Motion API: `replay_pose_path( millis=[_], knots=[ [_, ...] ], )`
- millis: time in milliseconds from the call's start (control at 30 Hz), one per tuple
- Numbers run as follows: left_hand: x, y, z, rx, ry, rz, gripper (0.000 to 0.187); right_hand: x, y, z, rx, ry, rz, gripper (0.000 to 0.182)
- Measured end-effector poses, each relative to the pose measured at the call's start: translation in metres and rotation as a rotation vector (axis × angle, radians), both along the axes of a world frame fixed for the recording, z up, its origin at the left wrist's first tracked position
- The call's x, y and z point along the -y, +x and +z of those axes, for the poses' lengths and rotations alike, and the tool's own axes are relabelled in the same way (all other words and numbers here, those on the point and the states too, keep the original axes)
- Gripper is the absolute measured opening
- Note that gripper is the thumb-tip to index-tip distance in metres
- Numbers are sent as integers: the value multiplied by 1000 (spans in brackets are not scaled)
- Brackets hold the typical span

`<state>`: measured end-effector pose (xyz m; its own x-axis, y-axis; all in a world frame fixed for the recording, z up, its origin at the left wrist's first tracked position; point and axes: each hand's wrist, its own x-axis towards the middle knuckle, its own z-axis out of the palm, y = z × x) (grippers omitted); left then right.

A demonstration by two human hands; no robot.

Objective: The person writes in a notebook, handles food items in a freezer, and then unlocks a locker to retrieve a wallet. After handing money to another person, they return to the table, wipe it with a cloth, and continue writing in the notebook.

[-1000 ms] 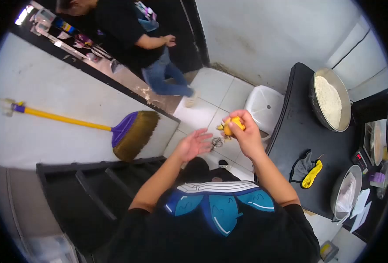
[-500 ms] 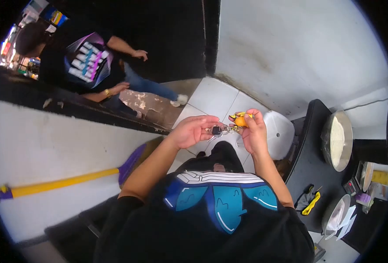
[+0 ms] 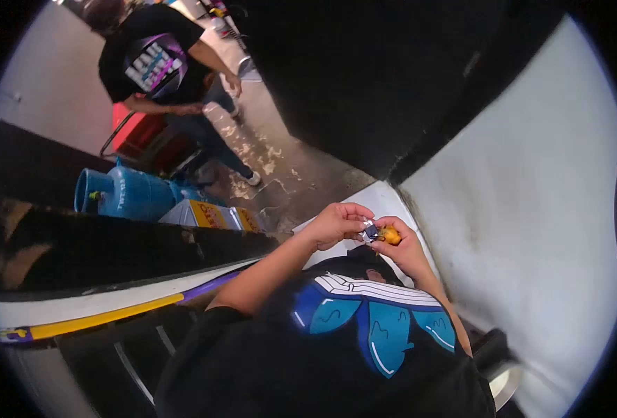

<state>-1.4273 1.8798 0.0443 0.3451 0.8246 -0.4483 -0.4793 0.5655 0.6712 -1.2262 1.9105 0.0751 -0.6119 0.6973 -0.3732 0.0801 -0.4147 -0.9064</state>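
Both of my hands are close together in front of my chest, around a bunch of keys. My left hand is closed, its fingertips pinching the keys, where a small black piece and silvery metal show. My right hand is closed around an orange-yellow key fob joined to the same bunch. The separate keys are too small and blurred to tell apart, and my fingers hide part of the ring.
Beyond the doorway, a person in a black printed shirt walks on the worn floor. A blue gas cylinder stands beyond the low wall at left. A yellow-handled broom leans near me. A white wall rises at right.
My view has swung toward the doorway, bringing the gas cylinder in and taking the black counter mostly out. My hands have drawn closer together around the keys. The other person has walked further away.
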Motion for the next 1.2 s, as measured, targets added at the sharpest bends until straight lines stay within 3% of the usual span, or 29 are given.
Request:
replay_pose_path(
  millis=[167, 200, 400, 433, 567, 767, 833, 867, 900, 1033, 1200],
  knots=[
    [-61, -26, 22, -104, -130, 256, 22, -104, -41, 1, 126, 312, 232, 34],
    [-21, 11, 21, -152, -109, 266, 24, -63, -7, -7, 95, 413, 207, 33],
    [-32, -56, 22, -91, -86, 649, 22, -120, -106, 2, -21, 598, 421, 30],
    [6, -20, 23, -150, -44, 647, 21, -80, -68, -9, -99, 639, 390, 30],
    [-1, -30, 29, -337, -45, 738, 22, -103, -94, -13, -245, 772, 459, 31],
    [2, -30, 35, -246, -4, 941, 26, -130, -128, -1, -336, 908, 623, 30],
    [2, -49, 42, -177, 19, 1044, 28, -137, -161, 2, -327, 844, 702, 28],
    [-3, -118, 54, -86, 9, 1137, 30, -148, -243, 12, -293, 792, 795, 27],
    [1, -141, 58, -25, 20, 1205, 32, -148, -275, 9, -314, 667, 812, 25],
    [-6, -189, 71, -43, 147, 1353, 42, -156, -343, 1, -296, 94, 876, 22],
    [-49, -245, 87, -4, 271, 1343, 48, -202, -411, 12, -229, -151, 852, 24]
  ],
)
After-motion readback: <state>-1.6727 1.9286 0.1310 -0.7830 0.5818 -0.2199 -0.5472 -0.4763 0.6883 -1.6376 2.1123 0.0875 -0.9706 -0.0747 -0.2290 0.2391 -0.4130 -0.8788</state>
